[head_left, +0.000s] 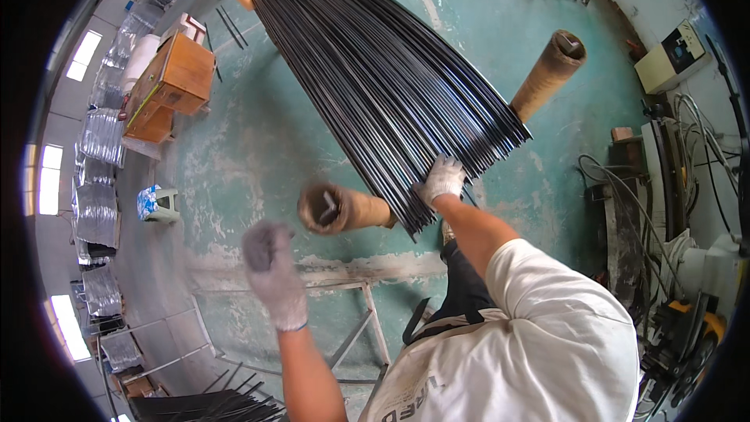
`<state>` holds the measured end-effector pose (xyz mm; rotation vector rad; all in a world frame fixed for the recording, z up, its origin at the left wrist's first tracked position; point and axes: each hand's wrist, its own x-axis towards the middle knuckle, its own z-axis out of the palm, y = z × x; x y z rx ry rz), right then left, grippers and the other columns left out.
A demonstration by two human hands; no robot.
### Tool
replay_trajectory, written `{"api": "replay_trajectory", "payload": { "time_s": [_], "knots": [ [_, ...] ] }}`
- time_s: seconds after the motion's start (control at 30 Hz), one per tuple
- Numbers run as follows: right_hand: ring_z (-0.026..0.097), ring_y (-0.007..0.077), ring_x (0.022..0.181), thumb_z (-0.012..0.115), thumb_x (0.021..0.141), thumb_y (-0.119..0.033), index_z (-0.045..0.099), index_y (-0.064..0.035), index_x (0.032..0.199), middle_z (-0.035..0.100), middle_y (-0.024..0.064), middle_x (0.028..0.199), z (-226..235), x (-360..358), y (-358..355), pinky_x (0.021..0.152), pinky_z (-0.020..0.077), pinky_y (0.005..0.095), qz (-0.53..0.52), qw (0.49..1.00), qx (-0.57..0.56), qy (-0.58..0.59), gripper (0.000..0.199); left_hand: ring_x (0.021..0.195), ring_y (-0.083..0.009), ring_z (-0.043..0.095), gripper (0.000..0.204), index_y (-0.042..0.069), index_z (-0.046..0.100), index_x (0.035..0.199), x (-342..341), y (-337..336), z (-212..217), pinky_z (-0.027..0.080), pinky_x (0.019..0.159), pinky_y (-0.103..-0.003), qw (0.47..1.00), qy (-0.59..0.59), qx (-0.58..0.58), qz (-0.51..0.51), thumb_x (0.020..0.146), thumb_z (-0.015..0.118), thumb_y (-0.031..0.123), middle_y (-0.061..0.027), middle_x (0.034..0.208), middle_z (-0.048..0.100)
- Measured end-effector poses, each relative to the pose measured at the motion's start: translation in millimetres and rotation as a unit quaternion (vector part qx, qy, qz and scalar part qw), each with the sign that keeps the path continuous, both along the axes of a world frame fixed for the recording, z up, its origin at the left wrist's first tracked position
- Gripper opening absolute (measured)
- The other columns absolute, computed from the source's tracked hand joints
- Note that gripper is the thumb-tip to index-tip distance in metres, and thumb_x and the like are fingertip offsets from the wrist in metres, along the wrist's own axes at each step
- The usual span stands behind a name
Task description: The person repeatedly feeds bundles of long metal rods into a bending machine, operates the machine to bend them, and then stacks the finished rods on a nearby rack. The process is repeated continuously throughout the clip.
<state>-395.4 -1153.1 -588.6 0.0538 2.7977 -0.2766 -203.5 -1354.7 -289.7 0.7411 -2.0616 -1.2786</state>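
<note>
A wide bundle of long, thin black bars [375, 70] stretches away from me toward the upper left, its near ends slightly uneven. My right hand [444, 180], in a whitish work glove, rests on the bars close to these ends, its fingers laid over them and the thumb apart. To the left, my left hand [275, 273] is raised in a grey-stained glove, away from the bundle. Motion smears its fingers, so I cannot make out their position or anything in them. Brown, padded-looking tubes stand at both sides of the near end: a left post [351, 209] and a right post [551, 74].
A metal frame [367, 320] stands below my left hand, with more dark bars [207, 406] at the lower left. Beyond are a small stool [160, 205] and a wooden cabinet [183, 74]. Machinery [687, 320] and loose cables [625, 180] line the right side.
</note>
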Motion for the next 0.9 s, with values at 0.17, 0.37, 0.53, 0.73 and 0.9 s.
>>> {"api": "replay_trajectory", "payload": {
  "time_s": [0.17,0.37,0.53,0.73,0.9],
  "knots": [
    [0.057,0.0376,0.132,0.091,0.082,-0.058,0.055,0.0023,0.143,0.063,0.0218,0.137,-18.1,-27.6,0.6,0.117,0.0472,0.0475,0.003,0.998,-0.011,-0.066,0.092,0.101,-0.0229,0.067,0.015,-0.004,0.068,0.115,-87.8,16.1,-51.2,0.053,0.095,-0.037,0.993,-0.089,-0.079,-0.002,0.109,0.062,0.008,-0.0105,0.108,0.07],
    [0.068,0.0368,0.122,0.086,0.089,-0.04,0.062,-0.003,0.128,0.07,0.0185,0.124,-58.4,-37.2,3.3,0.105,0.0591,0.0487,0.011,0.993,-0.059,-0.106,0.059,0.105,-0.0243,0.066,0.017,-0.005,0.069,0.113,-106.2,19.0,-51.7,0.052,0.098,-0.038,0.998,-0.067,0.012,-0.003,0.109,0.06,0.009,-0.0124,0.111,0.071],
    [0.067,0.0392,0.119,0.092,0.076,-0.032,0.065,-0.0041,0.12,0.069,0.0188,0.119,-27.4,-65.6,25.4,0.104,0.0573,0.0505,0.061,0.993,-0.086,-0.045,0.058,0.107,-0.0232,0.066,0.02,-0.004,0.07,0.115,-106.1,19.2,-50.1,0.052,0.1,-0.038,0.997,-0.08,0.006,0.014,0.112,0.06,0.013,-0.0119,0.113,0.071],
    [0.071,0.0382,0.116,0.09,0.079,-0.03,0.066,-0.0046,0.119,0.07,0.0192,0.121,-41.7,-60.8,15.6,0.097,0.0627,0.049,0.052,0.996,-0.058,-0.051,0.053,0.107,-0.0235,0.067,0.019,-0.004,0.07,0.116,-101.6,19.1,-53.0,0.052,0.099,-0.039,0.997,-0.07,0.012,0.007,0.111,0.062,0.012,-0.0124,0.114,0.072],
    [0.073,0.0371,0.115,0.078,0.09,-0.019,0.069,-0.0036,0.121,0.071,0.0202,0.124,-52.1,-54.0,11.0,0.096,0.0642,0.0488,0.057,0.996,-0.034,-0.062,0.036,0.106,-0.0231,0.066,0.019,-0.004,0.07,0.116,-99.8,15.1,-58.8,0.052,0.099,-0.038,0.998,-0.053,0.03,-0.018,0.111,0.062,0.012,-0.0118,0.112,0.071]
  ]
}}
